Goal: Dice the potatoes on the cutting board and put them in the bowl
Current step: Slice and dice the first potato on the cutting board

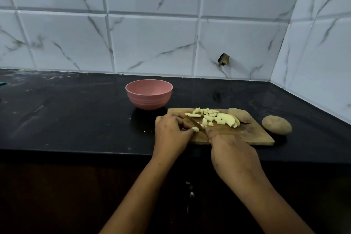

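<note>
- Right hand (233, 154) nearest, fingers curled round knife (196, 124); handle hidden under the hand, only the dark blade showed.
- Left hand (171, 133) fingertips bent, pinching a potato piece (195, 129) against the blade; contact partly hidden.
- Diced potato (208, 117) heaped mid cutting board (247, 135); unpeeled half potato (240, 115) at its far right.
- Whole potato (277, 124) on countertop (76, 112), just right of board.
- Pink bowl (149, 94) behind board's left end; bottom hidden by near wall.

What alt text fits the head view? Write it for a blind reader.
A person's right hand holds a knife to a potato piece that the left hand steadies on a wooden cutting board. More diced potato lies there; a pink bowl stands behind, a whole potato beside.
</note>
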Demonstrator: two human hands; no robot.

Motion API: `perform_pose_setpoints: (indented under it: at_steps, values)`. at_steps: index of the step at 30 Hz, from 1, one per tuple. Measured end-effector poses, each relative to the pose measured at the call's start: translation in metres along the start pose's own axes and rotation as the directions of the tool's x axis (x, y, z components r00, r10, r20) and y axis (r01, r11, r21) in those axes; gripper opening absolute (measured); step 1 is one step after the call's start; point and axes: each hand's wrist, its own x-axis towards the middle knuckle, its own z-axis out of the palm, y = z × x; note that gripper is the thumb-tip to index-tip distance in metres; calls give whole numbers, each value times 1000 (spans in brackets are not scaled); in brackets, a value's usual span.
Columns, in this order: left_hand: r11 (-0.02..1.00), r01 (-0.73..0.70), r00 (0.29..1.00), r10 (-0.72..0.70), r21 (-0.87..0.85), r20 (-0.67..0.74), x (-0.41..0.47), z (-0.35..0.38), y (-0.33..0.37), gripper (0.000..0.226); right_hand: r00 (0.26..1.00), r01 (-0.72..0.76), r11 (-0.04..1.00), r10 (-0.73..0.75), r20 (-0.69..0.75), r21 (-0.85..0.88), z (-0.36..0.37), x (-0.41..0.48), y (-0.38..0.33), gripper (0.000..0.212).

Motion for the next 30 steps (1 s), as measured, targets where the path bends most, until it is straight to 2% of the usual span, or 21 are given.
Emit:
perform_pose_setpoints:
  at_steps: [4, 7, 15, 20, 22, 25, 28, 30]
  values:
    - [1000, 4, 1000, -4, 4, -10, 0, 0, 1, 10, 998, 5, 998, -1, -65, 65, -1, -6, 7, 62]
    - [1000, -1, 1000, 1, 13, 6, 0, 0, 1, 6, 997, 45, 996, -41, -58, 80, -2, -17, 4, 62]
    - [998, -40, 999, 39, 39, 23, 0, 0, 0, 6, 997, 41, 997, -37, 63, -65, 2, -14, -14, 67]
    - [999, -20, 1000, 20, 26, 7, 0, 0, -2, 3, 999, 42, 996, -40, 32, -82, 4, 5, -14, 65]
    - [1000, -4, 1000, 4, 16, -8, -1, 0, -2, 3, 1000, 19, 1000, -19, 16, -5, 5, 12, -3, 56]
    - [1000, 13, 1000, -13, 10, -24, -1, 1, -2, 6, 997, -21, 968, 2, 75, 250, 4, 17, 17, 44]
    - [994, 44, 999, -47, 102, 25, 1, 2, 2, 13, 988, -88, 894, 23, 150, 440, -1, 26, 39, 38]
    - [982, 61, 995, -74, 178, 66, 5, 4, 6, 19, 986, -118, 845, 39, 160, 522, -5, 30, 51, 23]
